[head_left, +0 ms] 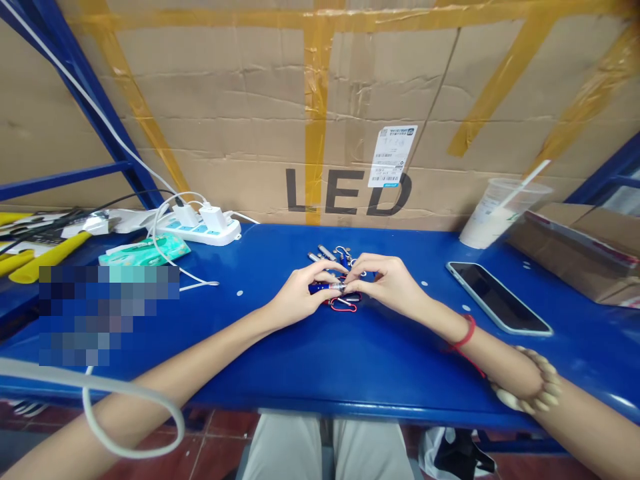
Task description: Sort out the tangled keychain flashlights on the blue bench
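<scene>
My left hand (305, 291) pinches a small blue tube (320, 289), which looks like a keychain flashlight, between thumb and fingers. It lies level, with its silver end pointing right. At that end, the thumb and fingertips of my right hand (377, 280) close together; what exactly they grip is too small to make out. On the table just behind and beneath my hands lies a loose group of small silver tubes (327, 252), metal clips and a red carabiner (344, 307). My fingers partly cover this group.
A phone (500, 297) lies at right, near a plastic cup with a straw (493, 213) and a cardboard box (580, 247). On the left are a power strip (210, 230), a green tissue pack (150, 251), yellow-handled tools (50, 259) and a loose white cable (135, 453). A large carton (240, 120) stands behind.
</scene>
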The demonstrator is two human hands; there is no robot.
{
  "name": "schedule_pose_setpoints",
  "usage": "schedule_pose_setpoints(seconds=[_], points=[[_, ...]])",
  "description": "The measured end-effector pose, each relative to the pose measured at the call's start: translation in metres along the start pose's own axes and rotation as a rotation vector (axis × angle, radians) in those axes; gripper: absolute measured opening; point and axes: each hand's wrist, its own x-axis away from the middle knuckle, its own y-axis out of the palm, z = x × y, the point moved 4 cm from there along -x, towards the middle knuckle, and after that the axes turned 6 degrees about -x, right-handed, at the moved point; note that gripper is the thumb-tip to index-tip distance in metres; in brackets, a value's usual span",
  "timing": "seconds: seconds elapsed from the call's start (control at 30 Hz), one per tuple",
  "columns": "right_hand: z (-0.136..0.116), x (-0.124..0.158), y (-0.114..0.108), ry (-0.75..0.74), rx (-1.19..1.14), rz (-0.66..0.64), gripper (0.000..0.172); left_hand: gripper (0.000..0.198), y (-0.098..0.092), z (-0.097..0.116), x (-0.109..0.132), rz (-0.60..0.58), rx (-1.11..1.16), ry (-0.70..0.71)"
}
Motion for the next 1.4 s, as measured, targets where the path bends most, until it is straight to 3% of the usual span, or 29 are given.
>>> schedule_pose_setpoints(seconds=[0.37, 0.6, 0.73, 0.8, 0.97, 1.13, 1.27, 1.4], points=[[-0.031, -0.008, -0.005, 0.081, 0.068, -0.151, 0.008, 0.051, 0.01, 0.017, 0.006, -0.045, 0.218, -0.133], [-0.036, -0.011, 0.0, 0.061, 0.216, -0.233, 0.008, 0.046, 0.018, 0.018, 0.011, -0.002, 0.249, -0.156], [-0.032, 0.007, 0.019, 0.064, 0.17, -0.316, 0.008, 0.032, 0.019, 0.01, 0.013, -0.023, 0.054, -0.056], [-0.03, 0.014, 0.026, 0.068, 0.113, -0.304, 0.013, 0.028, 0.018, 0.004, 0.011, -0.028, -0.041, -0.007], [-0.021, 0.009, 0.024, 0.108, 0.124, -0.28, 0.01, 0.041, 0.013, -0.006, -0.001, -0.027, -0.075, 0.055], [-0.018, -0.002, 0.017, 0.002, 0.148, -0.267, 0.011, 0.041, 0.006, -0.003, -0.006, 0.028, -0.204, 0.083], [-0.024, -0.002, 0.008, -0.145, 0.193, -0.162, 0.012, 0.037, -0.002, 0.003, -0.006, 0.066, -0.205, 0.095], [-0.018, -0.001, -0.002, -0.073, 0.136, 0.023, 0.016, 0.031, -0.006, 0.005, -0.006, 0.095, -0.108, 0.104]])
